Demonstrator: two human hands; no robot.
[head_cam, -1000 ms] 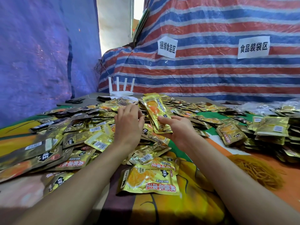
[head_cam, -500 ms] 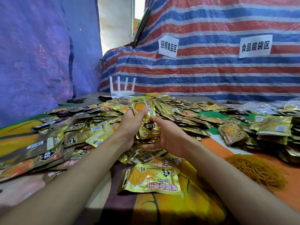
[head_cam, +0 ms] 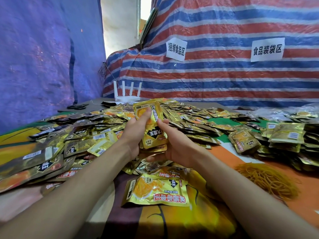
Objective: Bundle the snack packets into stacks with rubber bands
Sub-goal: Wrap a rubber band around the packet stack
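Both hands hold a small stack of gold snack packets [head_cam: 152,133] upright over the middle of the table. My left hand [head_cam: 136,130] grips the stack from the left, thumb pressed on the top packet's front. My right hand [head_cam: 174,144] cups its right side and bottom, index finger along the edge. A heap of loose gold packets [head_cam: 82,138] spreads across the table behind and to the left. A pile of yellow rubber bands [head_cam: 265,178] lies at the right, apart from both hands. One packet [head_cam: 157,192] lies flat in front of me.
Bundled packets [head_cam: 286,140] are stacked at the right edge. A white router [head_cam: 126,95] and black scissors [head_cam: 77,106] sit at the table's far left. Striped tarpaulin with two paper signs [head_cam: 176,49] closes the back; blue tarpaulin [head_cam: 34,57] stands on the left.
My left hand left the loose heap and joined my right on the stack. The stack moved left to the centre and turned more upright, with a fresh packet on top.
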